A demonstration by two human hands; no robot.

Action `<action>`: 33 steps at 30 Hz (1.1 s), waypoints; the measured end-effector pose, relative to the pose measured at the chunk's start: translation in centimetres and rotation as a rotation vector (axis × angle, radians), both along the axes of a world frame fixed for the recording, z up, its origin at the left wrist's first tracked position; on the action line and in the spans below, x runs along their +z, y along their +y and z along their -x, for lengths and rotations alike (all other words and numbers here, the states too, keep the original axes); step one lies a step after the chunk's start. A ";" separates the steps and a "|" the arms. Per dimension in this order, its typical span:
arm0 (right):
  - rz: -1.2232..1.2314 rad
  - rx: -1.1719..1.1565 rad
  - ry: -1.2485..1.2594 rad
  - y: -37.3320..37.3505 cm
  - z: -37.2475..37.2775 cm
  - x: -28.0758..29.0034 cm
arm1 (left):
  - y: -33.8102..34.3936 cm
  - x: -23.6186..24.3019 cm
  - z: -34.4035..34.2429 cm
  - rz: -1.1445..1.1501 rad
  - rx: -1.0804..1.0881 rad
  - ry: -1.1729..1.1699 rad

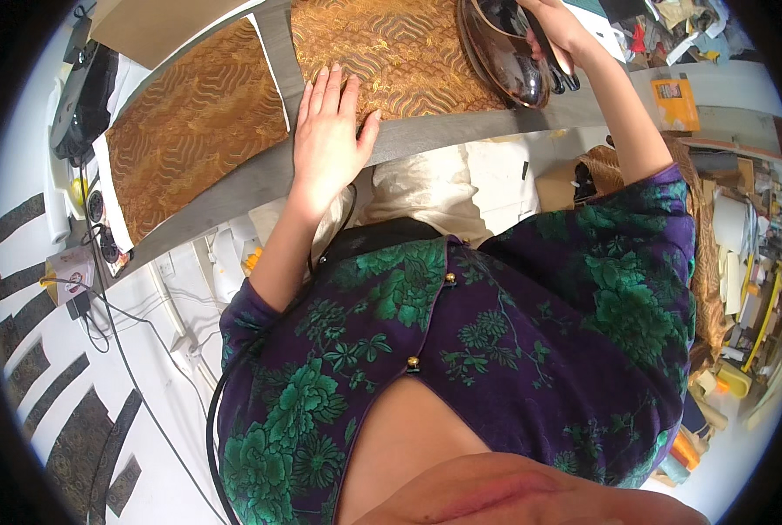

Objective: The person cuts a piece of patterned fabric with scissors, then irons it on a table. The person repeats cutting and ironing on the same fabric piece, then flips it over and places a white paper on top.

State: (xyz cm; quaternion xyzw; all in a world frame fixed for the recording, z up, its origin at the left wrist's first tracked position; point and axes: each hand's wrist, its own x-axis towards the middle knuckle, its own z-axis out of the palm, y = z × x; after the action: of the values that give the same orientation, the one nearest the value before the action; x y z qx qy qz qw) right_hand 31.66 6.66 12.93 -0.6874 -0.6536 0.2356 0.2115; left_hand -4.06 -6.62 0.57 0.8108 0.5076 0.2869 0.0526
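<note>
My left hand lies flat, fingers stretched, at the left edge of a brown-and-gold wave-patterned fabric piece on the grey table. At that fabric's right side stands a dark, shiny clothes iron. The fingers of my right hand are wrapped round its handle; part of the grip is cut off by the upper edge of the view. Left of my left hand, a second panel of the same fabric rests with white edging showing along its sides.
A cardboard piece sits at the far left, near a black device with hanging cables. An orange packet is on the right, below a heap of scraps. Shelves of rolls and odds and ends fill the right side.
</note>
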 end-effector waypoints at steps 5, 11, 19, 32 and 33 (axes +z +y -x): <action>0.228 -0.160 0.178 -0.4 4.4 1.9 | 0.0 -0.6 0.5 -0.016 0.022 -0.005; 0.067 -0.088 0.049 -4.6 4.6 2.1 | 0.3 -0.7 0.5 -0.038 -0.004 -0.030; 0.238 -0.177 0.011 -8.9 4.6 2.0 | 0.1 -0.9 0.6 -0.032 0.014 -0.005; 0.135 -0.021 0.116 -2.8 7.9 2.9 | -0.2 -0.3 0.3 0.025 0.016 -0.010; 0.085 0.000 0.074 -1.4 6.7 1.6 | -0.1 -0.3 0.3 0.022 0.011 -0.017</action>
State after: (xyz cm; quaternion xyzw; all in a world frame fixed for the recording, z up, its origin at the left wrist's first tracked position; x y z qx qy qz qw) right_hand 25.01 5.29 14.50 -0.6864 -0.6350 0.2883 0.2061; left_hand -4.32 -6.74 0.26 0.8049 0.5148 0.2883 0.0640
